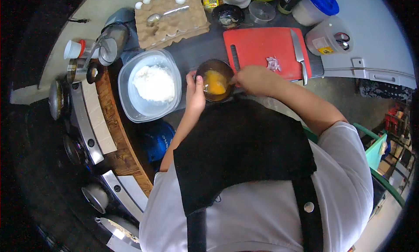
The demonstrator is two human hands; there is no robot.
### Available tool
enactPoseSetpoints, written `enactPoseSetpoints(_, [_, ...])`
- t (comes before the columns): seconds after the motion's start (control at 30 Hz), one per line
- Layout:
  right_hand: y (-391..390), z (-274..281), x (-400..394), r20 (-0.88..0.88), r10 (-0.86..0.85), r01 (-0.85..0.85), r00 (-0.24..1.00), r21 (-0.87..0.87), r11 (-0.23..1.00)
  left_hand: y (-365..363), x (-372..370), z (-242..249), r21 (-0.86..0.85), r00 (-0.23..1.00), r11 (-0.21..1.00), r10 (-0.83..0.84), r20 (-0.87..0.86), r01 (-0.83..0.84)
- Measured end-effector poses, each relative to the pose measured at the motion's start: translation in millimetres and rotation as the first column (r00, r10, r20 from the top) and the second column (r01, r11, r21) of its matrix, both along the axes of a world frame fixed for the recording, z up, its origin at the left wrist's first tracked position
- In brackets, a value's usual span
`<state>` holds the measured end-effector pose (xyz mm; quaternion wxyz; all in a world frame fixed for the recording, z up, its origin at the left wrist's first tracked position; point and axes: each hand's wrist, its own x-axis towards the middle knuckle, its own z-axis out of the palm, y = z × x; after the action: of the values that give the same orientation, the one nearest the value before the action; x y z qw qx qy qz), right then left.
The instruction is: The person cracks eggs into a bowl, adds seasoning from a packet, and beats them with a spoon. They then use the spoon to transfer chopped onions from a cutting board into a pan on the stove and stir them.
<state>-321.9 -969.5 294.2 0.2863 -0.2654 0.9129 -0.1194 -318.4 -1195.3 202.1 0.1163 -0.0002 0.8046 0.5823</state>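
A dark bowl [214,96] with yellow egg in it stands at the counter's front edge. My left hand [195,91] grips the bowl's left rim, thumb and fingers pressed on it. At the right rim, my right hand [257,80] is closed and blurred by motion; what it holds is hidden. Left of the bowl is a clear square container [126,99] with white powder [153,84]. To the right lies a red cutting board [248,40] with chopped onion [273,63] and a knife [298,51].
An egg carton [174,23] with several eggs and a spoon [168,14] sits at the back left. Behind the board are a black bowl [228,15], a blue-lidded tub [315,8] and a clear container [327,37]. The stove [87,125] is at left.
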Motion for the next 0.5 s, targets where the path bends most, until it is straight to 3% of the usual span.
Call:
enactPoseSetpoints(0.03, [-0.8, -3.3, -0.9, 0.001, -0.003, 0.003, 1.0, -0.002, 1.0, -0.3, 0.9, 1.2, -0.009, 1.0, 1.0, 0.002, 0.009, -0.002])
enactPoseSetpoints(0.1, [-0.3, -10.1, -3.4, -0.179, -0.141, 0.136, 0.974, -0.042, 0.99, -2.6, -1.1, -9.8, -0.004, 1.0, 1.0, -0.001, -0.012, 0.001])
enactPoseSetpoints(0.13, [1.1, -10.0, -2.4, -0.179, -0.143, 0.137, 0.973, -0.042, 0.99, -2.2, -2.5, -11.1, 0.002, 0.999, 1.0, 0.002, -0.036, -0.002])
enactPoseSetpoints(0.2, [2.8, -10.7, 1.1, 0.017, -0.059, 0.061, 0.998, -0.162, 0.985, -2.3, -2.3, -10.8, 0.008, 1.0, 1.0, 0.0, -0.022, 0.0])
enactPoseSetpoints(0.33, [6.1, -15.4, -2.2, -0.17, -0.124, 0.122, 0.978, -0.027, 0.992, 0.1, -3.4, 1.7, -0.077, 1.0, 0.997, 0.007, -0.007, -0.008])
enactPoseSetpoints(0.43, [6.4, -24.1, 2.3, -0.137, -0.07, 0.045, 0.988, -0.184, 0.982, -0.7, -6.9, -5.0, -0.029, 0.999, 1.0, -0.004, -0.048, 0.002])
enactPoseSetpoints(0.5, [2.6, -18.5, 0.4, -0.18, 0.023, -0.005, 0.983, 0.104, 0.995, 0.6, -5.2, -0.9, -0.034, 0.999, 0.999, 0.003, -0.032, -0.004])
